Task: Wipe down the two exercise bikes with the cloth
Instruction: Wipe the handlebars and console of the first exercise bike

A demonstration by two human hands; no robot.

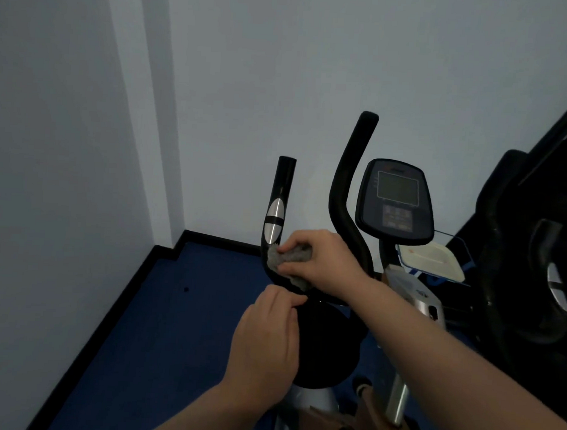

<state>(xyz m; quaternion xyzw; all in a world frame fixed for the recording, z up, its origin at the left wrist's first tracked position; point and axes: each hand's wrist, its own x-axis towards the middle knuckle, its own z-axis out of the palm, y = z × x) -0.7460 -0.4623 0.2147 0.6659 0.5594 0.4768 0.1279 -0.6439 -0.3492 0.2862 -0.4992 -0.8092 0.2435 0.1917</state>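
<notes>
Pale grey-blue walls [316, 68] met in a corner above a dark blue floor [171, 324] edged with a black skirting board [106, 304]. At the far right, the dark frame of a second exercise bike [536, 261] filled the edge of the view, its detail lost in shadow. Nearer the middle stood the first exercise bike [398, 319], with a silver post and a black round housing [324, 345] below the bars. Its console [396, 201] faced the camera, showing a blank screen over a block of buttons; a small brand mark above the screen was too blurred to read. Just behind the post lay a white tray-like object [431, 260] with blue trim, any printing on it illegible. The tall right handlebar [349, 185] curved up beside the console, and the shorter left handlebar [277, 211] carried a silver oval sensor plate. The person's left hand [265, 342] was held below the bars, fingers curled, thumb against forefinger; whether it gripped anything could not be told. The right hand [322, 256], fingers curled, held a grey cloth [289, 258] bunched against the lower bend of the left handlebar, just under the sensor plate.
</notes>
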